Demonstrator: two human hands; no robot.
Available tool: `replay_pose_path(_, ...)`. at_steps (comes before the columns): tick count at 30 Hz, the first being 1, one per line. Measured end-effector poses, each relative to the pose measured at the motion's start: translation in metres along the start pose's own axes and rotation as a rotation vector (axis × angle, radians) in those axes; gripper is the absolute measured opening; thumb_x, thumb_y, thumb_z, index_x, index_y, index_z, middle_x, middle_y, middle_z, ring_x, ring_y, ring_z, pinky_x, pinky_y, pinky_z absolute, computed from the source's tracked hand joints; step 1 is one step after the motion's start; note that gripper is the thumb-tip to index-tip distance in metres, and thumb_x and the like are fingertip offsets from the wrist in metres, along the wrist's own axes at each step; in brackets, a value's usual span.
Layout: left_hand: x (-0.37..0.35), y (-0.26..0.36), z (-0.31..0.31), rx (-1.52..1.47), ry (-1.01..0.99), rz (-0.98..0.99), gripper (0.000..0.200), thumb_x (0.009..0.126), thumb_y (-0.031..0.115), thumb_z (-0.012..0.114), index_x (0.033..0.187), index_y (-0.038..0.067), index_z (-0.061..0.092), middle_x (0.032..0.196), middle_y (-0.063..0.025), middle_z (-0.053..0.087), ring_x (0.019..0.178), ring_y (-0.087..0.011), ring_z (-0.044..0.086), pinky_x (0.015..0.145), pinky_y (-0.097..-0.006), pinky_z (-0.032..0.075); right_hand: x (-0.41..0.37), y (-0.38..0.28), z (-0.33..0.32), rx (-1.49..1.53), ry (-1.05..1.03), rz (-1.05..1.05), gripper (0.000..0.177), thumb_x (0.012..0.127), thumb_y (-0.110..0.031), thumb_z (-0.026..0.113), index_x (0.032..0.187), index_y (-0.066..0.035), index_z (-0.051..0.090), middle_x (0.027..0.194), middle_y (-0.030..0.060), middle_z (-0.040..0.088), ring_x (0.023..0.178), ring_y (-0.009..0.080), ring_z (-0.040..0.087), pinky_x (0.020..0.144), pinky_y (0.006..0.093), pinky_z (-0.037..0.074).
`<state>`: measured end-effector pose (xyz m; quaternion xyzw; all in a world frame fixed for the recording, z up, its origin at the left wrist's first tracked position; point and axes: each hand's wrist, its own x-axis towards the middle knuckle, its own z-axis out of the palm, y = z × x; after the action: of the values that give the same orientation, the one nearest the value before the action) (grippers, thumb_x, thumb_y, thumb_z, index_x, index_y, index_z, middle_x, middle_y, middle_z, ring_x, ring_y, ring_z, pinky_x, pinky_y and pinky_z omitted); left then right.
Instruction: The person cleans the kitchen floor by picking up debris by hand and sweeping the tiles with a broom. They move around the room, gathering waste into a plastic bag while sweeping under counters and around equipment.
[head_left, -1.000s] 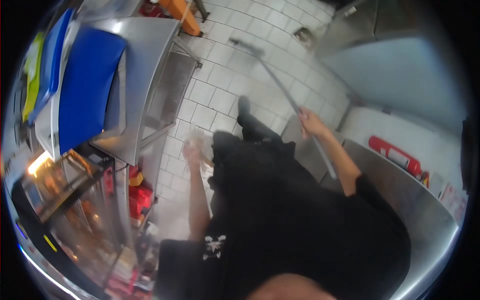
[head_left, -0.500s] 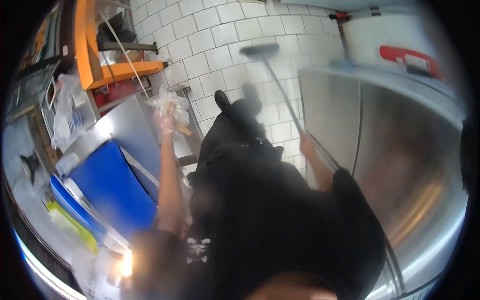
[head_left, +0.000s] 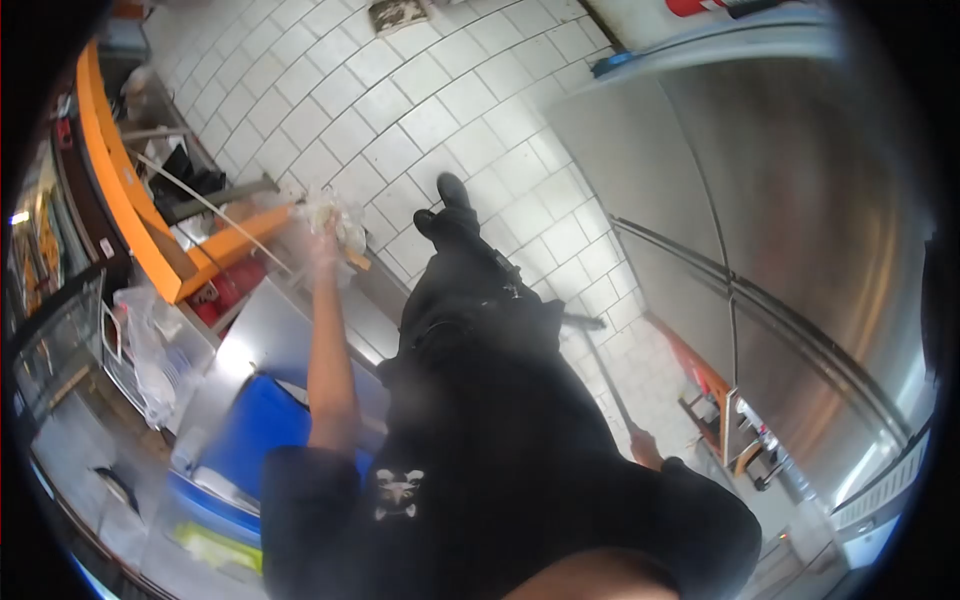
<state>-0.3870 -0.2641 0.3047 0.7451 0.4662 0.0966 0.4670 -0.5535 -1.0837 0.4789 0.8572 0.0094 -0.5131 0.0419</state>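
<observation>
A long-handled broom (head_left: pixel 612 385) with a dark, narrow head slants down to the tiled floor on my right, beside my body. My right hand (head_left: pixel 645 450) is closed around its handle; the upper end of the handle is out of sight. On the other side, my left hand (head_left: pixel 325 248) reaches forward over the corner of the steel counter. Its fingers are closed on a crumpled clear plastic bag (head_left: pixel 348 222), which partly covers them. A small tan piece (head_left: pixel 357 260) shows just under the bag.
A steel fridge (head_left: pixel 800 220) stands along the right. To the left are a metal counter (head_left: pixel 275 325), a blue container (head_left: pixel 258 425), an orange frame (head_left: pixel 130 190) and a red cylinder (head_left: pixel 235 285). White floor tiles (head_left: pixel 420 100) stretch ahead, with a worn block (head_left: pixel 397 14) on them.
My right hand has drawn the broom back from far ahead to beside my body. The view has turned, showing more floor behind on the right. My left hand still grips the bag.
</observation>
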Motion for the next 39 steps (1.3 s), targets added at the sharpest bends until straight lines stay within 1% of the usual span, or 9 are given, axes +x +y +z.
replay_pose_path(7,-0.02,-0.023,0.021,0.328,-0.111,0.311,0.033,0.075,0.025,0.068,0.094,-0.001,0.062,0.09,-0.0125,0.064,0.082,-0.0235,0.06,0.076,-0.0355,0.045,0.083,-0.086,-0.034,0.254,0.315,-0.081,0.054,0.083,-0.016,0.044,0.134,-0.029,0.032,0.08,0.0235,0.06,0.066,0.0404,0.059,0.06,0.0493,0.048)
replay_pose_path(13,-0.051,0.025,0.03,0.229,-0.218,0.156,0.031,0.077,0.023,0.068,0.094,-0.002,0.061,0.088,-0.0123,0.063,0.077,-0.023,0.059,0.072,-0.0347,0.046,0.323,-0.197,-0.133,0.156,0.353,-0.285,0.053,0.084,-0.011,0.043,0.134,-0.024,0.032,0.096,0.0185,0.061,0.086,0.0341,0.059,0.074,0.0454,0.047)
replay_pose_path(18,-0.048,0.029,0.033,0.191,-0.207,0.013,0.032,0.078,0.021,0.068,0.1,-0.001,0.058,0.088,-0.007,0.061,0.075,-0.0174,0.056,0.068,-0.0309,0.046,0.346,-0.173,-0.123,0.238,0.429,-0.126,0.057,0.083,-0.011,0.044,0.135,-0.028,0.031,0.085,0.0175,0.062,0.078,0.0332,0.061,0.07,0.0449,0.049)
replay_pose_path(22,-0.05,0.016,0.034,0.274,-0.241,-0.015,0.033,0.077,0.02,0.068,0.101,0.0,0.058,0.09,-0.0053,0.059,0.074,-0.0145,0.055,0.066,-0.0276,0.045,0.257,-0.065,-0.006,0.381,0.341,0.035,0.03,0.083,-0.015,0.046,0.111,-0.015,0.054,0.078,0.0166,0.061,0.074,0.034,0.059,0.065,0.0479,0.047)
replay_pose_path(26,-0.074,0.031,0.047,0.518,-0.236,0.064,0.035,0.077,0.021,0.068,0.103,0.001,0.057,0.092,-0.006,0.06,0.076,-0.0158,0.056,0.067,-0.0277,0.046,0.117,0.064,0.105,0.328,0.016,0.333,0.071,0.081,-0.008,0.048,0.136,-0.044,0.018,0.088,0.0154,0.063,0.083,0.0339,0.061,0.073,0.0467,0.049)
replay_pose_path(27,-0.064,0.014,0.045,0.522,-0.238,0.072,0.035,0.077,0.021,0.068,0.103,0.001,0.057,0.092,-0.006,0.06,0.076,-0.0158,0.056,0.067,-0.0277,0.046,0.079,0.074,0.093,0.335,-0.009,0.409,0.067,0.083,-0.009,0.046,0.134,-0.044,0.023,0.087,0.0165,0.063,0.084,0.0338,0.062,0.072,0.047,0.05)
replay_pose_path(29,-0.037,-0.045,0.035,0.05,-0.465,0.318,0.046,0.08,0.036,0.06,0.106,-0.002,0.056,0.092,-0.0127,0.063,0.078,-0.0252,0.061,0.07,-0.0334,0.049,0.032,0.092,0.089,0.178,0.186,0.47,0.044,0.08,-0.012,0.044,0.124,-0.014,0.044,0.076,0.0203,0.062,0.069,0.0368,0.062,0.062,0.0479,0.05)
replay_pose_path(32,-0.075,0.034,0.064,0.154,-0.304,-0.148,0.038,0.078,0.023,0.066,0.108,0.002,0.054,0.099,-0.0078,0.06,0.081,-0.0178,0.057,0.069,-0.0288,0.047,-0.001,0.149,0.12,0.186,0.049,0.494,0.051,0.083,-0.011,0.046,0.13,-0.027,0.04,0.084,0.0199,0.062,0.078,0.0391,0.061,0.066,0.0488,0.05)
replay_pose_path(39,-0.069,0.005,0.079,0.358,-0.229,0.067,0.045,0.079,0.035,0.063,0.104,-0.002,0.057,0.094,-0.0143,0.063,0.083,-0.0259,0.06,0.076,-0.0332,0.046,-0.068,0.129,0.034,0.333,0.179,0.254,0.044,0.085,-0.013,0.045,0.127,-0.025,0.043,0.075,0.0247,0.059,0.072,0.0412,0.059,0.061,0.0502,0.047)
